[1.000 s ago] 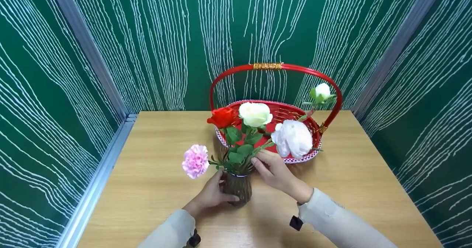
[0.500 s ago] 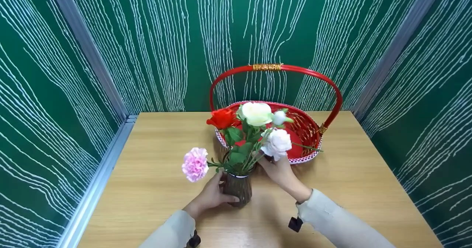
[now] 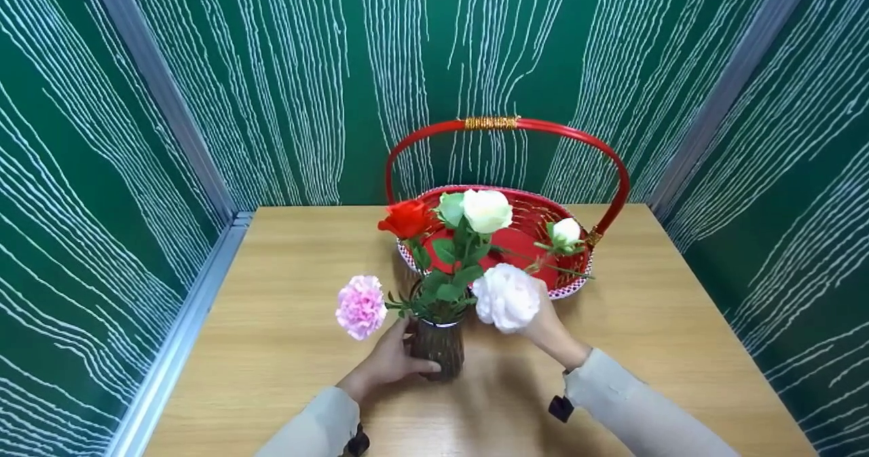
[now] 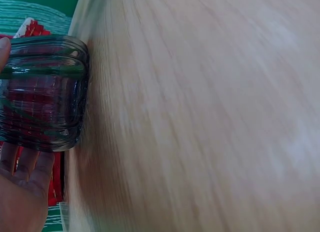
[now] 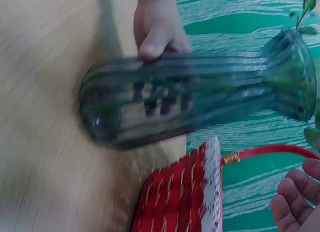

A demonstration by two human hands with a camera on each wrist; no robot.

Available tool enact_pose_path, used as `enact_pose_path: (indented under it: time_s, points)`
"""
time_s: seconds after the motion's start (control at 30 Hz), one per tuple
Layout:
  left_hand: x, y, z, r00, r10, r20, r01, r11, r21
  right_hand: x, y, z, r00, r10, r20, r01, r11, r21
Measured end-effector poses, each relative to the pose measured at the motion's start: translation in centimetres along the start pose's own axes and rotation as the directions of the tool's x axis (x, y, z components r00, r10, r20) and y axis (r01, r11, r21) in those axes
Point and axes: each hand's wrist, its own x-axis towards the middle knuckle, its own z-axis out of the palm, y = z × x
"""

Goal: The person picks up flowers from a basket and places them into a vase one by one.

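Note:
My left hand point(image 3: 390, 358) grips a ribbed, dark-tinted glass vase point(image 3: 438, 352) standing on the table, thumb across its front. A red rose point(image 3: 406, 218), white-green roses point(image 3: 487, 211) and a pink carnation point(image 3: 362, 306) rise from it among green leaves. On the vase's right leans a white full-petalled flower point(image 3: 507, 297), with a small white bud point(image 3: 565, 231) beyond it. My right hand point(image 3: 551, 324) is partly hidden behind that white flower. In the right wrist view its fingers point(image 5: 295, 199) are loosely bent beside the vase, and nothing shows in them.
Behind the vase stands a red woven basket point(image 3: 577, 287) with a white-trimmed rim and a tall arched handle point(image 3: 577, 132). A green stem point(image 3: 570, 271) lies across its right rim. Green walls with white lines enclose the wooden table point(image 3: 285, 273).
My right hand has moved from the stems at the vase mouth to the right. The white flower swung left, then dropped lower; the bud swung left, then back right. My left hand stays on the vase.

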Motion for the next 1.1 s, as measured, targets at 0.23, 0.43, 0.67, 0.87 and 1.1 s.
enact_pose_path:
  time_s: [0.23,0.43,0.67,0.87,1.1]
  points:
    - [-0.1,-0.1,-0.1,1.000,-0.009,-0.001,0.009,1.000,0.001,-0.6,1.6,-1.5,0.932,0.354,0.083,-0.351,0.814,0.464]
    - [-0.1,-0.1,-0.2,1.000,-0.016,0.000,0.016,1.000,-0.006,-0.2,3.8,-2.5,0.902,0.406,0.150,-0.430,0.879,0.208]
    - [-0.2,-0.1,0.0,1.000,-0.013,-0.007,0.013,1.000,-0.002,0.6,6.1,-3.4,0.842,0.488,0.228,-0.494,0.869,-0.035]
    - [0.0,0.0,-0.1,1.000,-0.011,-0.002,0.011,1.000,-0.007,1.1,8.0,-4.2,0.792,0.555,0.255,-0.532,0.832,-0.160]
    - [0.0,0.0,-0.1,1.000,-0.002,0.001,0.002,1.000,-0.021,1.3,9.9,-4.7,0.701,0.620,0.351,-0.555,0.784,-0.278]
